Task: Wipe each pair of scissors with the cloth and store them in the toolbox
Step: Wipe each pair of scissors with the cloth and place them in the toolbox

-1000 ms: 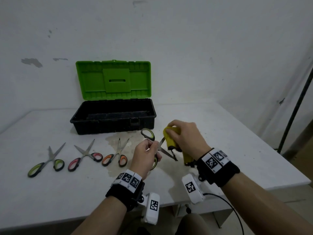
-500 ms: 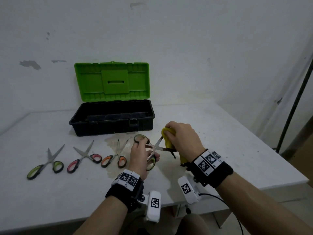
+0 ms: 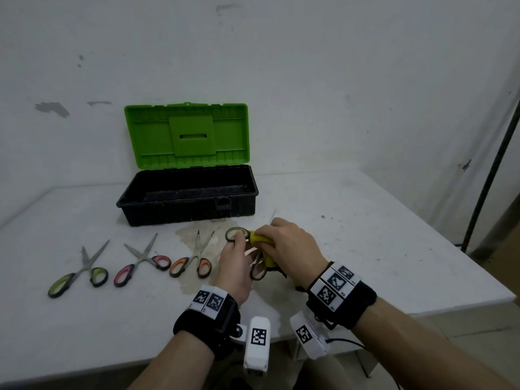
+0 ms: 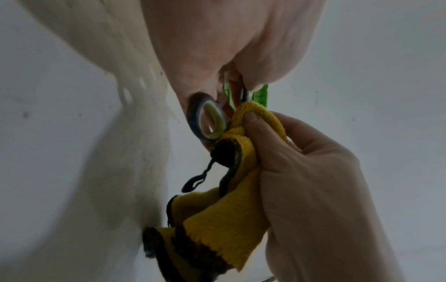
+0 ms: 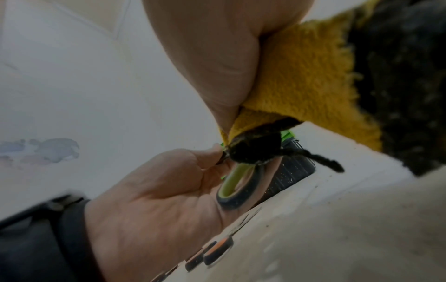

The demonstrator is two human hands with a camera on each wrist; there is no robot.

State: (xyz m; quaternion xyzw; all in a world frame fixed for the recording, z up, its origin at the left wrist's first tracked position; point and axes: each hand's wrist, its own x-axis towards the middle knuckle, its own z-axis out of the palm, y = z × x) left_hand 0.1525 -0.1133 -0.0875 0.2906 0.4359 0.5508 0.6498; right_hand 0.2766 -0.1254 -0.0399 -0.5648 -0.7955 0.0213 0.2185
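My left hand (image 3: 235, 250) holds a pair of dark scissors with yellow-green handle rings (image 3: 237, 234) by the handles, a little above the table. My right hand (image 3: 284, 244) grips a yellow cloth with a black edge (image 3: 260, 239) and has it wrapped round the scissors just beyond the handles; the blades are mostly hidden. In the left wrist view the handle ring (image 4: 212, 120) sits right against the cloth (image 4: 241, 171). The right wrist view shows the cloth (image 5: 301, 80) above the ring (image 5: 239, 188). The black toolbox (image 3: 185, 204) stands open behind, its green lid (image 3: 187, 135) upright.
Three more pairs lie in a row on the white table (image 3: 380, 235), left of my hands: green-handled scissors (image 3: 81, 270), pink-handled scissors (image 3: 142, 258) and orange-handled scissors (image 3: 194, 258). A dark pole (image 3: 489, 164) stands at the right by the wall.
My right hand has slid the cloth along the blades toward the handles, so the blades that showed before are now covered. Both hands sit slightly further from me.
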